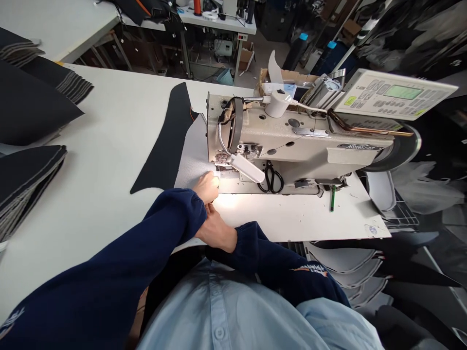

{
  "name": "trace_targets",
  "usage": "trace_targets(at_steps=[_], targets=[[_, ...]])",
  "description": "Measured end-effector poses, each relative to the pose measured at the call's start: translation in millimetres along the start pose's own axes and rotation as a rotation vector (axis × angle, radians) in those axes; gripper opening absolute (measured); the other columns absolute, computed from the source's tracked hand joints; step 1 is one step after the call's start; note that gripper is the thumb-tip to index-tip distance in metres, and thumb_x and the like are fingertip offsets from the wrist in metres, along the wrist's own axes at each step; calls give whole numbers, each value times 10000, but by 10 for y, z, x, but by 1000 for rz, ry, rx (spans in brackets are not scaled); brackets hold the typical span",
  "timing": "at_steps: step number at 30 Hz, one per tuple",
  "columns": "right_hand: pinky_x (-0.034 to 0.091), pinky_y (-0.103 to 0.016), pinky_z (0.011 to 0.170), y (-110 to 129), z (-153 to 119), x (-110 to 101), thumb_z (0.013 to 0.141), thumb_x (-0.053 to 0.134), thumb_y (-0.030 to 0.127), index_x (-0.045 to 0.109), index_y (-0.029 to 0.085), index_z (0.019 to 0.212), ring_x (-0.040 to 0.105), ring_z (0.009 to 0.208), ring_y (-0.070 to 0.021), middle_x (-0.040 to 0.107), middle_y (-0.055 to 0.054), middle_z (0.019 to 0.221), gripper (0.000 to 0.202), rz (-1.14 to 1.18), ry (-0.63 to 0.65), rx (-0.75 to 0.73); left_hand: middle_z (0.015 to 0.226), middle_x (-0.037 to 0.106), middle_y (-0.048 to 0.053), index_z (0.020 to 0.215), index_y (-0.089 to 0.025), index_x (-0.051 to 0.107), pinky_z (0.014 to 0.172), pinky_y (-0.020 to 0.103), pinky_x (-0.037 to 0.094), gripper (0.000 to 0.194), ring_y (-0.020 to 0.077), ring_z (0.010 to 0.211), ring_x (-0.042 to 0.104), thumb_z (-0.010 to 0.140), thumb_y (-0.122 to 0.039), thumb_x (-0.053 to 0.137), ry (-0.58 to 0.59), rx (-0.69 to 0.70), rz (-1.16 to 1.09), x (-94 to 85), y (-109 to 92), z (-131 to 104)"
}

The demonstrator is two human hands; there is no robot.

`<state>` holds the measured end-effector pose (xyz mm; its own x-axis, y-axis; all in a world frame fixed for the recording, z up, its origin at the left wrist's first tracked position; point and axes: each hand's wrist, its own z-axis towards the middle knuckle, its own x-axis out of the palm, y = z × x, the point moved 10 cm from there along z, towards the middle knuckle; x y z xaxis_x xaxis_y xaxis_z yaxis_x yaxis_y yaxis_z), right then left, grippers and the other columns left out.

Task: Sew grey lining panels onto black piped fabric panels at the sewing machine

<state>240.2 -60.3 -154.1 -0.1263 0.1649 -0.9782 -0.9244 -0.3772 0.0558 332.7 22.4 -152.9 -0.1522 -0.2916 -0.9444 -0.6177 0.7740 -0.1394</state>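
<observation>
Below the needle area of a beige sewing machine (310, 141), my left hand (207, 187) is closed at the near edge of a light grey fabric piece (195, 153). Just nearer to my body, my right hand (218, 230) touches it, its fingers bent; what they hold, if anything, is hidden. The grey piece runs under the machine head and lies against a long black piece (164, 141). A white lamp (248, 168) lights the spot by my fingers. Black scissors (270, 179) rest at the machine's base.
Stacks of dark fabric pieces (32, 107) lie on the white table (105, 131) at the left. A control panel (396, 95) tops the machine at the right, near a cardboard box (288, 76). A green tool (332, 198) hangs over the table's right part.
</observation>
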Motion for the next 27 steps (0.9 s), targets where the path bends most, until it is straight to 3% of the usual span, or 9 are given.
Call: trace_targets(at_steps=[4, 9, 14, 19, 27], targets=[[474, -494, 811, -36, -4, -3, 890, 514, 141, 683, 65, 979, 619, 923, -317, 674, -225, 971, 206, -16, 11, 14, 1089, 555, 145, 1075, -141, 606, 780, 349, 474, 357, 268, 973, 578, 752, -89, 461, -35, 47, 46, -91, 57, -136], [472, -475, 797, -106, 18, -78, 895, 420, 44, 652, 2, 995, 616, 964, -322, 653, -292, 986, 256, -101, -24, 31, 977, 584, 84, 1079, -171, 597, 722, 311, 451, 319, 207, 827, 593, 797, -126, 454, 92, 143, 74, -75, 74, -309], [466, -449, 750, -148, 53, 14, 865, 487, 60, 670, 33, 940, 606, 848, -293, 662, -213, 843, 199, -52, 41, 13, 943, 596, 115, 959, -127, 637, 754, 322, 449, 248, 230, 857, 602, 799, -87, 451, 50, 181, 115, -58, -28, -188], [466, -416, 772, -205, 44, 55, 871, 521, 93, 685, 80, 918, 588, 845, -257, 667, -175, 884, 171, 13, 47, 1, 935, 596, 151, 989, -87, 656, 788, 327, 456, 275, 253, 914, 605, 813, -82, 445, 12, 171, 183, -51, -34, -83], [453, -443, 830, -377, 84, 79, 880, 492, 62, 686, 65, 955, 575, 904, -269, 669, -191, 927, 207, -24, 24, 28, 946, 619, 152, 943, -101, 696, 705, 327, 460, 296, 241, 804, 625, 873, -167, 416, 33, 133, 162, -64, 1, -7]])
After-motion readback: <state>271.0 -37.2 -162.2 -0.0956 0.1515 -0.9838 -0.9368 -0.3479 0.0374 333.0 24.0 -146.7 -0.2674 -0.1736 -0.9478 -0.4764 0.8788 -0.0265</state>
